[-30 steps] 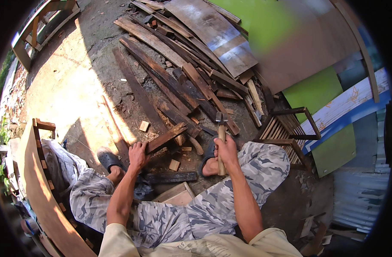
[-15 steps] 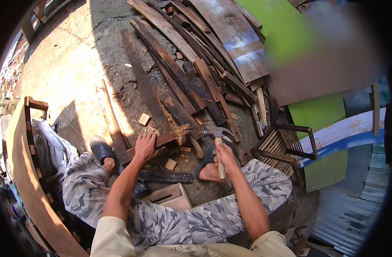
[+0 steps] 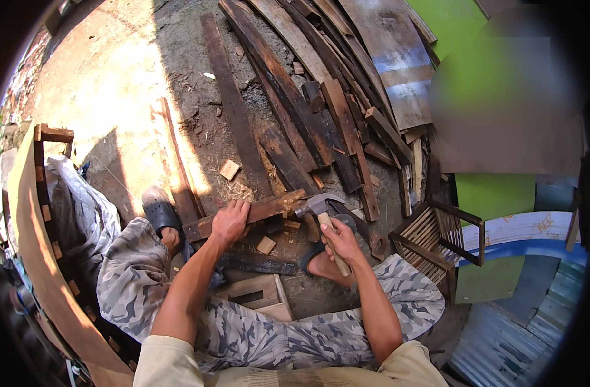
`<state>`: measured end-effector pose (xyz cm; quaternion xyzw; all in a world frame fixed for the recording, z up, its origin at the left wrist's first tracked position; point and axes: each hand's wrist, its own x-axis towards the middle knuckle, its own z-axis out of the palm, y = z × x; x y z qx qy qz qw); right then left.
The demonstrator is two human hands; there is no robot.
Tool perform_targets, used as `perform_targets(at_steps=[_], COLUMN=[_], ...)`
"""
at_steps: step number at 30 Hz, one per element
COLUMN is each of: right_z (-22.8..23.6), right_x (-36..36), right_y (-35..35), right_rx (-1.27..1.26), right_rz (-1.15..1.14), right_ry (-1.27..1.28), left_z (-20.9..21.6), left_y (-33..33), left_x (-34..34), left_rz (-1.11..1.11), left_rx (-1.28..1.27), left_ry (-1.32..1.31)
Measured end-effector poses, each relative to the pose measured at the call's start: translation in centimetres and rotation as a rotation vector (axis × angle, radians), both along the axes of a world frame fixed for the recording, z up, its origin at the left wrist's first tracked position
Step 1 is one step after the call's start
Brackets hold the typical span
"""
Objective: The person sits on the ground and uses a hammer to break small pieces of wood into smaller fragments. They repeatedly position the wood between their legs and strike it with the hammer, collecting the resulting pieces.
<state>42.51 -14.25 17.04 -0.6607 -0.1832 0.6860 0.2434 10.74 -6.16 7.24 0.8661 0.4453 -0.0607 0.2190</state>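
The left hand (image 3: 231, 222) presses on a short wooden piece (image 3: 268, 207), and its fingers are bent over the upper edge, gripping it. This piece is in front of the person, low above the ground (image 3: 204, 142), and it lies at a slant, with its right end farther from the body than its left one. It looks narrow and straight, of reddish-brown, dark colour. Near its right end the surface is rough and broken, and there a paler, yellowish wood is showing. Its middle part is partly covered by the hand.

The right hand (image 3: 342, 240) has its fingers closed around the handle of a claw hammer (image 3: 326, 221). The handle is of pale wood, quite thick; the head is grey metal, with the curved claw turned to the right. The head is just beside the rough end of the piece; whether they touch, I cannot tell.

Around are two small pale blocks (image 3: 230, 169), a blackish beam (image 3: 259, 263) and many long dark boards (image 3: 233, 106).
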Motion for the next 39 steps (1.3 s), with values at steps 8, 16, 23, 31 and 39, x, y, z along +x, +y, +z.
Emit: perform_targets(at_steps=[8,16,23,31,39], right_z=[-2.2,-1.3,-3.9,-2.7,-1.4], right_x=[4.1,3.1,4.4,5.8,4.2], right_y=[1.1,0.9,2.2,2.9,1.9], right_rx=[0.022,-0.032,0.039,0.055,0.018], right_rz=[-0.459,-0.302,-0.424,-0.53,-0.293], right_ry=[-0.2,-0.038,-0.104,-0.131,-0.064], left_z=[0.7,0.6,0.3,-0.2,0.4], left_y=[0.3,0.2,0.3,0.1,-0.2], left_x=[0.4,0.0,0.2,0.3,0.1], left_rz=[0.027,0.064,0.037,0.057,0.05], left_rx=[-0.033,-0.074,-0.033,-0.026,-0.054], left_ry=[-0.039,-0.015,-0.044,-0.007,-0.001])
